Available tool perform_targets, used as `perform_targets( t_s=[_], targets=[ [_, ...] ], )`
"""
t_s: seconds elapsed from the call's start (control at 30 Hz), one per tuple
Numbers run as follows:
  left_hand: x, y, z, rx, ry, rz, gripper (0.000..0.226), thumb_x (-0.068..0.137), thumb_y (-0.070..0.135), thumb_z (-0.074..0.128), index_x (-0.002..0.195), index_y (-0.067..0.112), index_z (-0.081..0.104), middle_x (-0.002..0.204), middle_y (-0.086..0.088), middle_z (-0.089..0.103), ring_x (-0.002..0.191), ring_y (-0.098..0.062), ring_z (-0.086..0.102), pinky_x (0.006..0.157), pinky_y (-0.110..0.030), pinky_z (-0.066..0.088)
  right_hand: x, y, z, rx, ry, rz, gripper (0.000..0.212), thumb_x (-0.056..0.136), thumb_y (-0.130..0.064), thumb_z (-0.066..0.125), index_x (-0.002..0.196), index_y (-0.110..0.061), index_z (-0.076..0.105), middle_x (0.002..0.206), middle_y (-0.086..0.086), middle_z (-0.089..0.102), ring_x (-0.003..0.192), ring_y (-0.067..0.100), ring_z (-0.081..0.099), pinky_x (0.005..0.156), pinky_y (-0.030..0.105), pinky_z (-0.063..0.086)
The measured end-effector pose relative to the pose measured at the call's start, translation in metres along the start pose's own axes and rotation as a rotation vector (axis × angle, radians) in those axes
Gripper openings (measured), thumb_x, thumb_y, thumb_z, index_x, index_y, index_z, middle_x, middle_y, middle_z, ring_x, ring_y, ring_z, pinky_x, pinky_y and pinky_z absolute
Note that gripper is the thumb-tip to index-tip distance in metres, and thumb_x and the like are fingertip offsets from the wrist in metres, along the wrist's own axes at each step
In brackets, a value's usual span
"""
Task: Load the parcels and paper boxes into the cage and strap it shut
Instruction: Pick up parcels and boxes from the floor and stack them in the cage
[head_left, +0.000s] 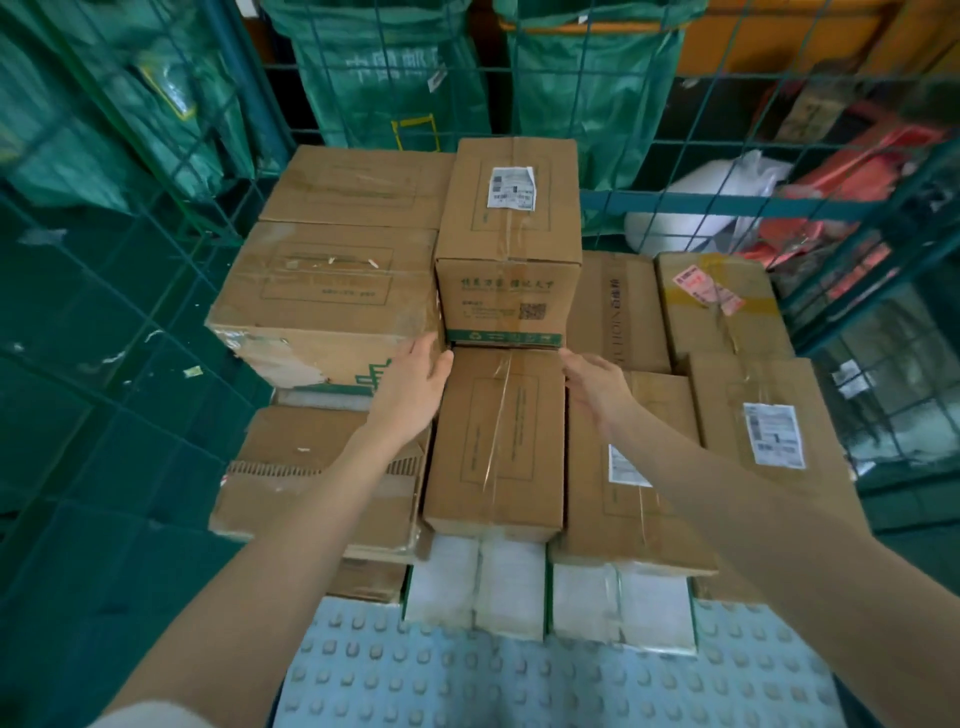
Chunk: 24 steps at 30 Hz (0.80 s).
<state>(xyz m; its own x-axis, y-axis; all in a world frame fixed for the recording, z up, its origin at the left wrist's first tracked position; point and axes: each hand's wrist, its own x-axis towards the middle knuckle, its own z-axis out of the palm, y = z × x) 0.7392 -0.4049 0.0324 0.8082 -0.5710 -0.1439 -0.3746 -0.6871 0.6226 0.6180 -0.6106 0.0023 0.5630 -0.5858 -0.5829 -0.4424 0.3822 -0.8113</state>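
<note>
While the left hand and right hand are open and empty, the upright carton sits dead 12 o'clock between them, left closer.

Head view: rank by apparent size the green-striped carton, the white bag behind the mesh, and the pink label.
Largest: green-striped carton
Then: white bag, farther off, so true size unsure
Smallest: pink label

Green sacks, a studded mat and a littered floor.
2 tall green mail sacks stand at the far side, with more green sacks at far left and an orange container at far right. A white plastic bag lies beside red-orange bags on the right. Pale paper scraps dot the green floor at left; a blue studded mat lies at its near edge.
</note>
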Motion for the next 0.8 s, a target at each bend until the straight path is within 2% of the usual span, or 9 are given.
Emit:
perform_targets(
  t_s=[0.1,0.2,0.33,0.4,0.47,0.6,0.67,0.8],
  targets=[
    [-0.04,0.011,0.007,-0.129,0.009,-0.015,0.045,0.106,0.035,0.036,0.143,0.01,0.045,0.147,-0.008,0.047,0.134,-0.023,0.044,0.109,-0.031,0.033,-0.029,0.01,-0.012,-0.006,-0.048,-0.011,0.057,0.091,-0.04,0.067,0.138,-0.01,0.052,0.124,0.007,0.064,0.117,0.023,0.058,0.109,0.044,0.042],
    [-0.083,0.022,0.019,-0.347,0.049,-0.156,0.039,0.107,0.034,0.037,0.134,0.012,0.054,0.136,-0.003,0.056,0.123,-0.017,0.051,0.101,-0.024,0.034,-0.061,0.023,-0.026,-0.023,-0.099,-0.02,0.052,0.097,-0.037,0.06,0.138,-0.006,0.052,0.119,0.007,0.065,0.112,0.021,0.057,0.097,0.036,0.043],
    [-0.141,0.022,0.038,-0.477,0.1,-0.266,0.043,0.099,0.053,0.041,0.12,0.024,0.064,0.13,0.002,0.063,0.12,-0.018,0.058,0.109,-0.044,0.042,-0.106,0.048,-0.046,-0.068,-0.184,-0.001,0.047,0.098,-0.04,0.056,0.132,-0.007,0.057,0.119,0.007,0.068,0.11,0.019,0.06,0.085,0.031,0.045],
    [-0.17,0.025,0.05,-0.65,0.134,-0.312,0.032,0.104,0.038,0.041,0.114,0.019,0.065,0.121,-0.001,0.067,0.109,-0.016,0.063,0.105,-0.042,0.046,-0.128,0.064,-0.058,-0.089,-0.221,0.008,0.047,0.098,-0.041,0.056,0.131,-0.008,0.059,0.117,0.006,0.069,0.113,0.02,0.062,0.089,0.032,0.046],
    [-0.197,0.028,0.058,-0.825,0.17,-0.38,0.033,0.107,0.026,0.039,0.117,0.007,0.064,0.115,-0.005,0.067,0.095,-0.01,0.065,0.093,-0.029,0.05,-0.151,0.079,-0.067,-0.114,-0.259,0.023,0.047,0.098,-0.041,0.055,0.13,-0.008,0.059,0.117,0.007,0.069,0.113,0.021,0.061,0.089,0.033,0.045],
    [-0.241,0.023,0.064,-1.0,0.233,-0.497,0.034,0.107,0.022,0.035,0.11,0.005,0.065,0.116,-0.013,0.068,0.1,-0.02,0.067,0.08,-0.027,0.053,-0.189,0.097,-0.068,-0.161,-0.345,0.028,0.04,0.1,-0.036,0.054,0.129,-0.008,0.058,0.121,0.007,0.067,0.11,0.021,0.06,0.075,0.029,0.044],
    [-0.269,0.017,0.063,-1.048,0.265,-0.525,0.033,0.106,0.021,0.036,0.109,0.005,0.065,0.114,-0.011,0.069,0.102,-0.022,0.066,0.078,-0.027,0.053,-0.207,0.104,-0.06,-0.193,-0.383,0.029,0.034,0.1,-0.032,0.054,0.127,-0.011,0.058,0.118,0.005,0.067,0.104,0.02,0.061,0.075,0.029,0.047],
    [-0.33,-0.008,0.05,-1.086,0.4,-0.578,0.027,0.104,0.024,0.044,0.1,0.01,0.067,0.107,-0.005,0.07,0.101,-0.021,0.066,0.086,-0.031,0.052,-0.237,0.124,-0.017,-0.26,-0.516,0.04,0.022,0.098,-0.031,0.058,0.114,-0.016,0.063,0.113,0.006,0.07,0.105,0.02,0.062,0.095,0.034,0.048]
  ],
)
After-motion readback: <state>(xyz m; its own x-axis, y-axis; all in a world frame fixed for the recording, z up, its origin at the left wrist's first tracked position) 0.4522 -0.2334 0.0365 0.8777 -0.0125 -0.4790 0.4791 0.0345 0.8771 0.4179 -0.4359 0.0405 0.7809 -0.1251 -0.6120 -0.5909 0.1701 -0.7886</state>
